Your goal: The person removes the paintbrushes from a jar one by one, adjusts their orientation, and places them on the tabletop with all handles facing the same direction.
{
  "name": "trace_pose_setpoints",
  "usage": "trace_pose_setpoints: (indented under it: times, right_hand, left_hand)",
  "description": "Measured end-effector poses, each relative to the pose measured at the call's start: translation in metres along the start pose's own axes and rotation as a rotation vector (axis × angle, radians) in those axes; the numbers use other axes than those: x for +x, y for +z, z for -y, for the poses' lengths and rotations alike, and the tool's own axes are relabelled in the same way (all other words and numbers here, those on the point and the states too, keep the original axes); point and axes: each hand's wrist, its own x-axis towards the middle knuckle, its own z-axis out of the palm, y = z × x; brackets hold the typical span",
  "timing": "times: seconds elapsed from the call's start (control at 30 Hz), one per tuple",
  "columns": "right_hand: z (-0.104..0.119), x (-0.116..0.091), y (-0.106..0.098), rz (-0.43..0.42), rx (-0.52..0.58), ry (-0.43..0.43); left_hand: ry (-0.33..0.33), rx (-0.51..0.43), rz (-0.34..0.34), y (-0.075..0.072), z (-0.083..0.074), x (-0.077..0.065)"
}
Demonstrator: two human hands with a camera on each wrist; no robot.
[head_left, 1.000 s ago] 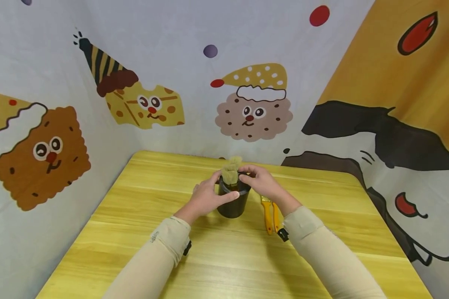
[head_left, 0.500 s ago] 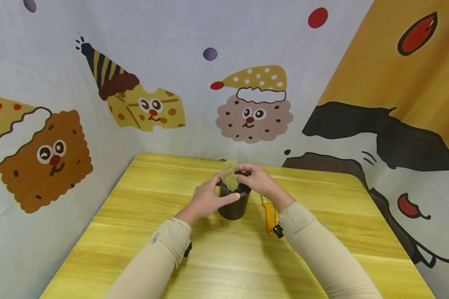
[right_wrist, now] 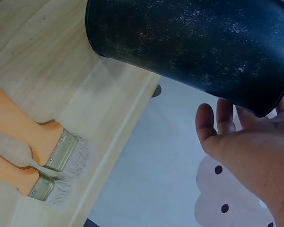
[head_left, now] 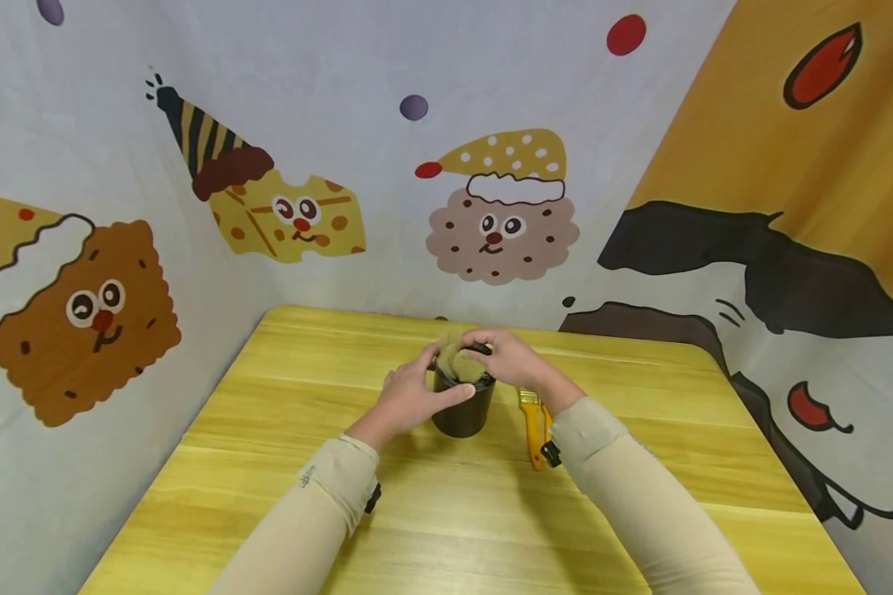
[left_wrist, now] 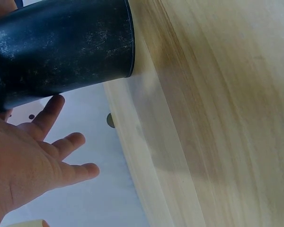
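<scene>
A black pot (head_left: 462,411) stands on the table in front of me, also large in both wrist views. My left hand (head_left: 411,395) grips it around the rim, thumb along the front and fingers on the left side. Inside the pot's mouth leans a fuzzy tan cactus-like piece (head_left: 461,364), its lower end hidden by the rim. My right hand (head_left: 511,360) holds this piece between thumb and forefinger, from the right. In the right wrist view, the other fingers (right_wrist: 206,118) of that hand lie loosely bent by the pot's wall.
Two flat paintbrushes lie to the right of the pot: one brush (head_left: 532,434) with an orange handle, and a second brush (right_wrist: 40,182) beside it. The wooden table (head_left: 283,413) ends at a back edge, against a cartoon-printed cloth (head_left: 387,281).
The fuzzy tan piece stood upright in the pot, then tilted and sank lower into its mouth. My right hand moved slightly left with it; my left hand stayed on the pot.
</scene>
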Motion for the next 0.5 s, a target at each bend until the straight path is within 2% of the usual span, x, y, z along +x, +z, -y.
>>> trace_pose_setpoints:
  times: [0.27, 0.4, 0.5]
  right_hand:
    - [-0.0064, 0.0049, 0.0005, 0.126, 0.145, 0.014]
    - [-0.0083, 0.0047, 0.0004, 0.126, 0.201, 0.028]
    - [-0.0090, 0.0027, 0.0003, 0.090, 0.207, 0.035]
  left_hand:
    - [-0.020, -0.012, -0.005, 0.0011, 0.0022, 0.0011]
    - [-0.003, -0.015, -0.006, 0.0007, 0.0021, 0.0012]
    - [0.007, -0.009, -0.002, 0.0004, 0.0022, 0.0014]
